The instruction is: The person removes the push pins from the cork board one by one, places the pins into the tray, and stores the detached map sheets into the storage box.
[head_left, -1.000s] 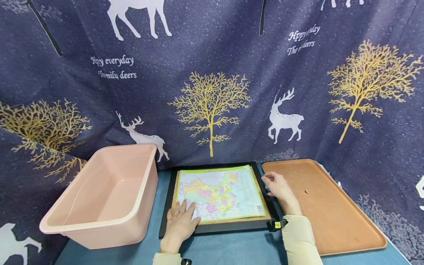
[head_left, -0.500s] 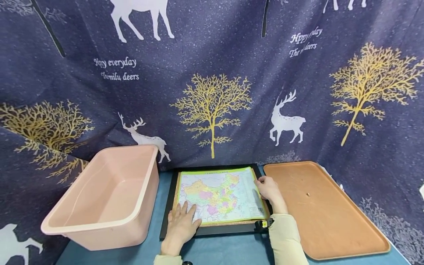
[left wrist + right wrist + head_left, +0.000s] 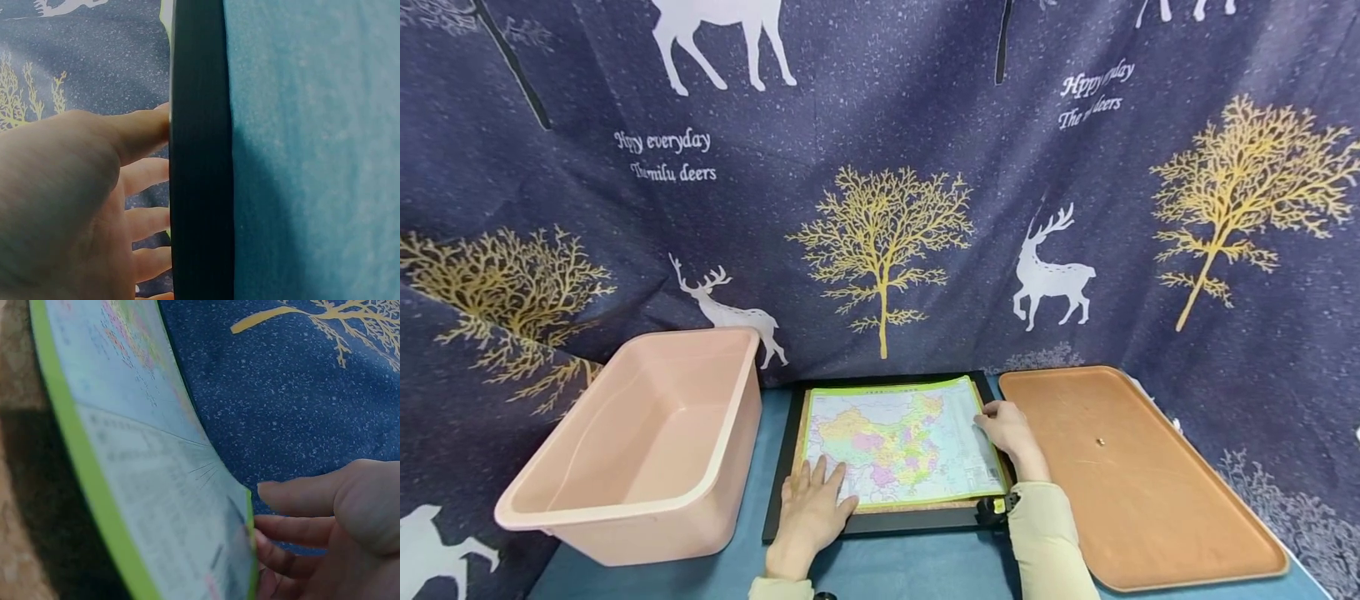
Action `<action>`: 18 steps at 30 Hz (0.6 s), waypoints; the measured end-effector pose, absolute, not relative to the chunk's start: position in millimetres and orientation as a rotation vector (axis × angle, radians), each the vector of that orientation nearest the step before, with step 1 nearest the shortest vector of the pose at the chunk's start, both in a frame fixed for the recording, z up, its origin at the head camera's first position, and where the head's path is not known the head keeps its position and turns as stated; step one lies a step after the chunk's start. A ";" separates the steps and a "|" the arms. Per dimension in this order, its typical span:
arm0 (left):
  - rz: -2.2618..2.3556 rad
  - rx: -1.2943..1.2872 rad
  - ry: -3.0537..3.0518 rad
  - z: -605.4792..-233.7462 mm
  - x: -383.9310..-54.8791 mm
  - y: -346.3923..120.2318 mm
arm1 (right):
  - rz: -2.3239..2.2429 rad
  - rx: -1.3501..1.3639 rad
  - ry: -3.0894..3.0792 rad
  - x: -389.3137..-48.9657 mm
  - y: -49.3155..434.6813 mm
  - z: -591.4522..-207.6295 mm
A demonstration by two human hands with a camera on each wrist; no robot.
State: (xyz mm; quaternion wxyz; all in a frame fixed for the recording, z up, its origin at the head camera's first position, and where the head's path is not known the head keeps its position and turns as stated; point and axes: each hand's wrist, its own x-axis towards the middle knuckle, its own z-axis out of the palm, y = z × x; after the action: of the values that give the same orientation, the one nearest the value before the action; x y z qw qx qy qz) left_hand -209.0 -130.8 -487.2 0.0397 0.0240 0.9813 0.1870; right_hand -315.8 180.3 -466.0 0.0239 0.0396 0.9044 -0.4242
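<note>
A colourful printed map point(image 3: 880, 442) with a green border lies on a black-framed cork board point(image 3: 925, 518). My left hand point(image 3: 811, 508) rests with spread, straight fingers on the map's lower left part. The left wrist view shows its fingers point(image 3: 147, 224) partly hidden behind the dark frame edge point(image 3: 203, 156). At the map's right edge, my right hand point(image 3: 1011, 432) has its thumb and curled fingers on the margin. Close up in the right wrist view, the map point(image 3: 162, 494) bows, and its edge meets the curled fingers point(image 3: 294, 531); whether something small is between them is hidden.
An open pink plastic basin point(image 3: 640, 433) stands left of the board. On the right lies a brown tray point(image 3: 1165, 492) bearing one tiny metallic piece point(image 3: 1101, 442). A blue cloth point(image 3: 917, 567) covers the table, and a dark deer-print curtain point(image 3: 880, 125) hangs behind.
My right hand has moved left, from beside the frame and tray onto the map's right edge, and has stayed there over the last half second. The left hand keeps its place.
</note>
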 end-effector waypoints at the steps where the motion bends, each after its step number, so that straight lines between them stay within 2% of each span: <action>1: 0.575 0.074 3.008 -487.2 -209.0 -130.7 | -1.337 0.117 2.792 -316.2 180.9 -466.6; 18: 0.590 0.082 3.022 -486.9 -207.5 -131.3 | -1.676 0.055 2.679 -316.0 186.4 -466.6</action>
State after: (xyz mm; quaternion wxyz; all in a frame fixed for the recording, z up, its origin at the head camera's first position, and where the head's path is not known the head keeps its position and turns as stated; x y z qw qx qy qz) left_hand -207.5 -131.3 -486.9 0.0308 0.0267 0.9807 0.1914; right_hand -316.0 186.4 -466.6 -0.0098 0.0174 0.8476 -0.5303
